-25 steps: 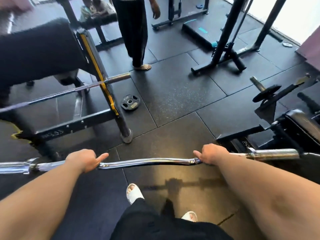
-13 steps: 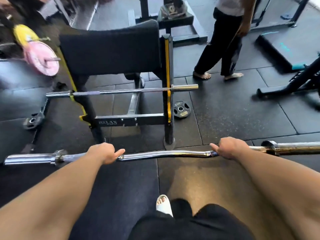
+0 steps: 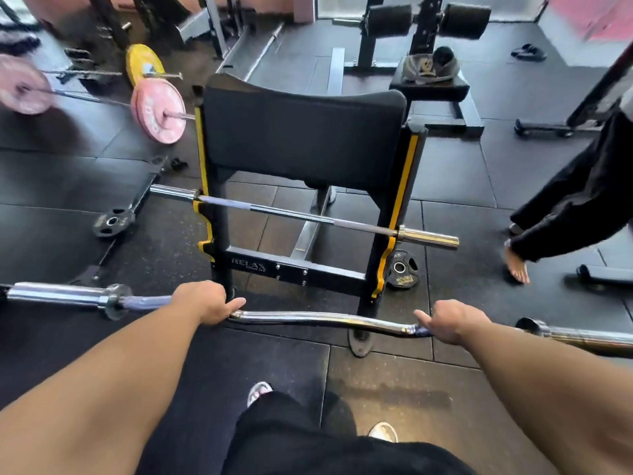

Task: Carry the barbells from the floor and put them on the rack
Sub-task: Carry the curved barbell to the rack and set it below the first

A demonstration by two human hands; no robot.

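I hold a chrome curl barbell (image 3: 322, 318) level in front of me, above the floor. My left hand (image 3: 202, 305) is shut on its left grip and my right hand (image 3: 452, 322) on its right grip. Both sleeves are bare and stick out past my hands. Just beyond the bar stands a black rack with yellow-edged uprights (image 3: 397, 214) and a black pad on top. A straight barbell (image 3: 308, 217) lies across the rack's hooks.
A small black plate (image 3: 400, 269) leans at the rack's right foot, another (image 3: 111, 222) lies on the floor at left. Pink plates (image 3: 159, 111) and a yellow plate (image 3: 142, 65) sit on bars at back left. A barefoot person (image 3: 561, 207) stands at right.
My view has swung left and closer, so the rack now stands straight ahead. Both hands keep the same hold on the curl bar. The person has shifted to the right edge.
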